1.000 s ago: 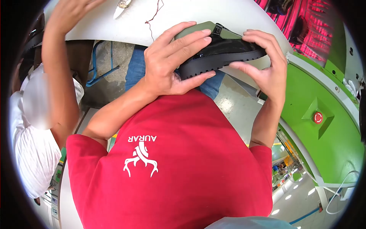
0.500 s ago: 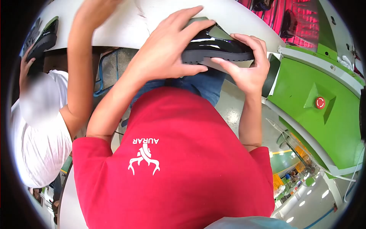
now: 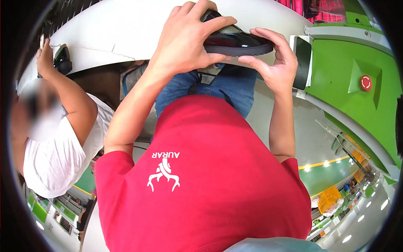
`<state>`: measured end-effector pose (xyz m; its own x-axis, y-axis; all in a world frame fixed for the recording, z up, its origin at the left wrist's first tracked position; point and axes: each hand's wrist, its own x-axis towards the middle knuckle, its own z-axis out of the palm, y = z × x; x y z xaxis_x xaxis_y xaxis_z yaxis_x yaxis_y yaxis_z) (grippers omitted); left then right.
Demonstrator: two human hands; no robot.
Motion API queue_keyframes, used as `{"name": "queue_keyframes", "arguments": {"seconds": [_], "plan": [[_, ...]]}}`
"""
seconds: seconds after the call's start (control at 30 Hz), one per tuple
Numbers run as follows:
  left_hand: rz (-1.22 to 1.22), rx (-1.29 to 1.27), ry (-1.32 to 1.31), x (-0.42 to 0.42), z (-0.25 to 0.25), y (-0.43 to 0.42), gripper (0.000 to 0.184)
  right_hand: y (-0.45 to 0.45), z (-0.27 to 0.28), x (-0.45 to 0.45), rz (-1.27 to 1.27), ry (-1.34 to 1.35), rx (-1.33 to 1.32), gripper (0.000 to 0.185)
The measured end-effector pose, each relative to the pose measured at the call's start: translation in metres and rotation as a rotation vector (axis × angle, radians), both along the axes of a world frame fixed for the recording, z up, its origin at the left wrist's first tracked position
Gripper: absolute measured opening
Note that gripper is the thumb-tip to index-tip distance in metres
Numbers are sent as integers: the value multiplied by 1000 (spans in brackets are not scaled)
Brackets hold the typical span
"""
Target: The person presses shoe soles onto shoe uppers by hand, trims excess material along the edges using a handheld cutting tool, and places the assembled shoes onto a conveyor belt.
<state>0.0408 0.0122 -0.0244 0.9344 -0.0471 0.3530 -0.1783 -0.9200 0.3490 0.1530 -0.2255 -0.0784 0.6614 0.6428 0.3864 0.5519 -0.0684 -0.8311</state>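
Note:
A glossy black shoe (image 3: 241,41) with a thick dark sole is held at the near edge of the white table (image 3: 130,25). My left hand (image 3: 184,40) grips its left end, fingers over the upper and thumb along the sole. At the rounded toe on the right, my right hand (image 3: 277,61) has its fingers on top and its thumb under the sole edge. Part of the shoe's opening is hidden behind my left fingers.
On the left, a co-worker in a white shirt (image 3: 54,159) holds a thin light object beside another dark shoe (image 3: 63,59). A green machine panel with a red button (image 3: 365,82) stands right. Red-lit racks (image 3: 302,7) are at the back.
The shoe has tipped, showing less of its underside, and both hands stay on it. My view has shifted. The co-worker's raised arm has swung left, away from beside my left arm.

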Motion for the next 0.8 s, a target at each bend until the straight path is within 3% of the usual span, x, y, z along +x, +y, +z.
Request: {"name": "queue_keyframes", "arguments": {"seconds": [0.1, 0.2, 0.33, 0.4, 0.47, 0.5, 0.53, 0.6, 0.67, 0.73, 0.8], "plan": [[46, -27, 50, -5, -15, 1, 75, -1, 3, 5, 36, 0, -2, 76], [43, -18, 18, -5, -16, -1, 76, -2, 5, 2, 17, 42, -3, 77], [14, -194, -1, -3, -20, 8, 78, 9, -7, -8, -74, 59, 200, 112], [-16, -557, -75, -4, -24, 6, 81, 17, -3, -17, 29, 398, 332, 144], [-26, -873, -189, -5, -25, -2, 83, 29, -5, -32, 188, 696, 490, 154], [-33, -1144, -200, -8, -21, -12, 75, 33, -11, -38, 292, 744, 459, 158], [-37, -1418, -239, -11, -18, -22, 69, 36, -4, -39, 313, 695, 402, 153], [-105, -1436, -320, -5, -22, -12, 66, 42, 11, -36, 317, 634, 323, 143], [-79, -1347, -406, -4, -30, 8, 78, 38, 16, -19, 155, 482, 266, 128], [-56, -1354, -405, -8, -16, 24, 99, 34, 23, 4, -15, -63, 77, 113], [45, -1122, -323, -18, -39, 42, 111, 33, 16, 15, -76, -216, -13, 111]]}}
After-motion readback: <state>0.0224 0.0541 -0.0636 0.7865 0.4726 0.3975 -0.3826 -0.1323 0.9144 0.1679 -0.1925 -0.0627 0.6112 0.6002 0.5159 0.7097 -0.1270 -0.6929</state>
